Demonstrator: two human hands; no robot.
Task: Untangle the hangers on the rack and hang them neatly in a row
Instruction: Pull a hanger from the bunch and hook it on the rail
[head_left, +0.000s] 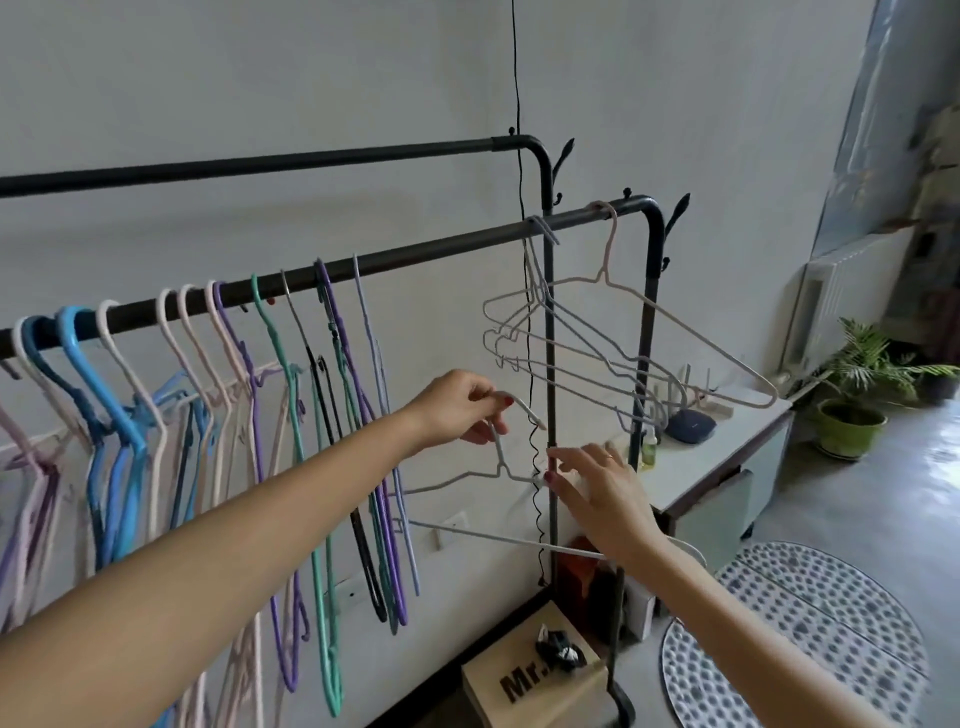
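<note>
Two hands are busy with one loose hanger (498, 467), a thin pale wire one, held in the air below the front rail (415, 260) of the rack. The left hand (462, 408) pinches its hook, which sticks up and bends over to the right. The right hand (597, 483) has its fingers mostly straight and touches the hanger's right shoulder with its fingertips; I cannot tell if it really grips the wire. The hanger's long bottom bar runs left to right, sloping down toward the right wrist. The rail is straight above the hook, so I think the hook must go up and over it. The left hand is the nearer one to the hook and to the rail, so it will likely do the lifting. There is a bare stretch of rail right over the hands. To the left of it hangs a big bunch of colored hangers (234, 389), some still crossed together low down. To the right hang a few pale hangers (597, 332), close to the end of the rail. A thin black cord (519, 156) hangs down just behind the loose hanger and could snag it.
</note>
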